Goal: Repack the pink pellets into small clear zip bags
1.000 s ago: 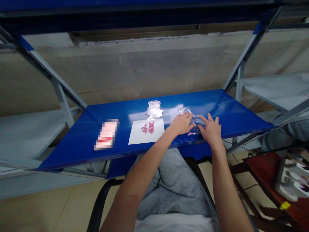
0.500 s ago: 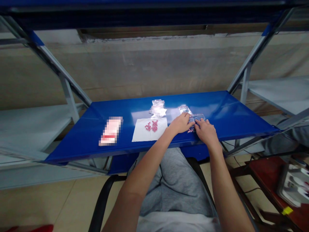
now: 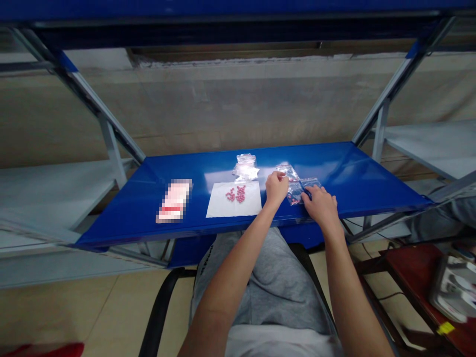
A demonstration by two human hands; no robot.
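Note:
At the right part of the blue table, clear plastic zip bags with small red beads inside lie flat and partly overlap. My left hand is just left of them, its fingers drawn together in a pinch; what is in them, if anything, is too small to make out. My right hand rests with fingers stretched out over the right side of the nearer bag. On a white paper sheet, left of my hands, sit two loose clusters of pinkish-red beads.
A pile of clear zip bags lies behind the paper. Farther left is a blurred-out pinkish item. Slanted metal posts frame the blue table. A dark red wooden stool stands at the lower right.
My left hand has drawn back to the left off the bag, its fingers now pinched together. My right hand stays on the bag. More of the bag and its beads shows.

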